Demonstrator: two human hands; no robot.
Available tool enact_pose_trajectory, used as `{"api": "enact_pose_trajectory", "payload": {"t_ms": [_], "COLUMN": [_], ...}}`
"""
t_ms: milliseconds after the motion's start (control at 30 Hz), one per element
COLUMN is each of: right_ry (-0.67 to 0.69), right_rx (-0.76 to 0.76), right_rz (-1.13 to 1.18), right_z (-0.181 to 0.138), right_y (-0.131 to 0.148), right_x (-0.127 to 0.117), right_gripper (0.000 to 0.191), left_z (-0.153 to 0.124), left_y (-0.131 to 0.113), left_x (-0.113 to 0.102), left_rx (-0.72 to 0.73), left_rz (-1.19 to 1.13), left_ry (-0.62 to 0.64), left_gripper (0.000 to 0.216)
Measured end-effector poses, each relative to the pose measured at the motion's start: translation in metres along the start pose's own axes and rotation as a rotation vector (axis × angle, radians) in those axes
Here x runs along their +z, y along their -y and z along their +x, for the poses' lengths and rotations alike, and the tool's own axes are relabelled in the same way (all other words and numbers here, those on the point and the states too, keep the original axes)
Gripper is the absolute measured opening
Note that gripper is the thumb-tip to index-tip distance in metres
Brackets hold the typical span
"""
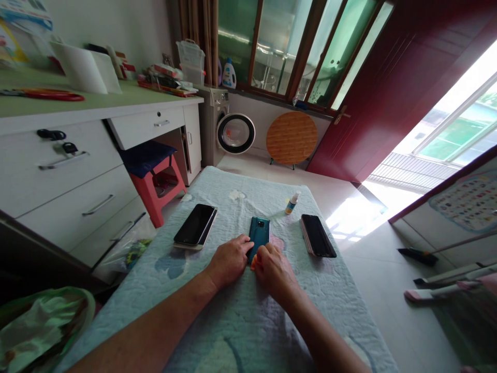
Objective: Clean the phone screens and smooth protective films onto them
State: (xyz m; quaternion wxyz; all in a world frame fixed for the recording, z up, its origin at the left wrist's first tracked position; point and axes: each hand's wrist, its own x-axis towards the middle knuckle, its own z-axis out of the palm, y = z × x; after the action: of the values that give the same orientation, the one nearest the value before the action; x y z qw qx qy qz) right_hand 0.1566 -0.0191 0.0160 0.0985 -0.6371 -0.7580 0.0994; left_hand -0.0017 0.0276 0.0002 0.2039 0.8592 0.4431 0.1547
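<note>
A teal smartphone [259, 233] lies back up on the cloth-covered table, its camera block at the far end. My left hand [232, 257] grips the phone's left edge, thumb and fingers curled against it. Pinched in my right hand [275, 267] is a small orange cloth [254, 261], which touches the near part of the phone's back. My fingers cover most of this cloth and the phone's lower right side.
Stacked dark-screened phones [197, 224] lie at the left, and another phone stack [318, 235] at the right. A small spray bottle [292, 203] stands near the far right of the tablecloth [248, 186]. A red stool [155, 176] is beyond the table's left edge.
</note>
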Motion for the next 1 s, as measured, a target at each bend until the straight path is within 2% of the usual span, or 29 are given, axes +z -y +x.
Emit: {"api": "enact_pose_trajectory", "payload": {"t_ms": [133, 267, 467, 667, 867, 1000], "right_ry": [0.011, 0.055, 0.025, 0.026, 0.023, 0.029], "right_rx": [0.018, 0.018, -0.018, -0.015, 0.029, 0.073], "right_rz": [0.036, 0.028, -0.053, -0.032, 0.013, 0.046], "right_z": [-0.008, -0.008, 0.006, 0.014, 0.003, -0.008], "right_y": [-0.013, -0.015, 0.004, 0.019, 0.005, -0.009], "right_x": [-0.008, -0.012, -0.006, 0.001, -0.002, -0.008], "right_gripper": [0.006, 0.008, 0.007, 0.013, 0.005, 0.008], "left_z": [0.001, 0.001, 0.001, 0.0, 0.001, 0.001], "left_y": [0.003, 0.004, 0.004, 0.002, 0.004, 0.005], "left_x": [0.003, 0.002, -0.002, -0.002, -0.002, 0.0], "left_rx": [0.006, 0.002, -0.004, -0.034, -0.004, -0.002], "left_rz": [-0.001, -0.013, -0.031, -0.049, -0.023, -0.017], "left_ry": [-0.009, 0.003, 0.02, 0.028, 0.028, 0.014], "left_gripper": [0.045, 0.045, 0.038, 0.031, 0.041, 0.047]}}
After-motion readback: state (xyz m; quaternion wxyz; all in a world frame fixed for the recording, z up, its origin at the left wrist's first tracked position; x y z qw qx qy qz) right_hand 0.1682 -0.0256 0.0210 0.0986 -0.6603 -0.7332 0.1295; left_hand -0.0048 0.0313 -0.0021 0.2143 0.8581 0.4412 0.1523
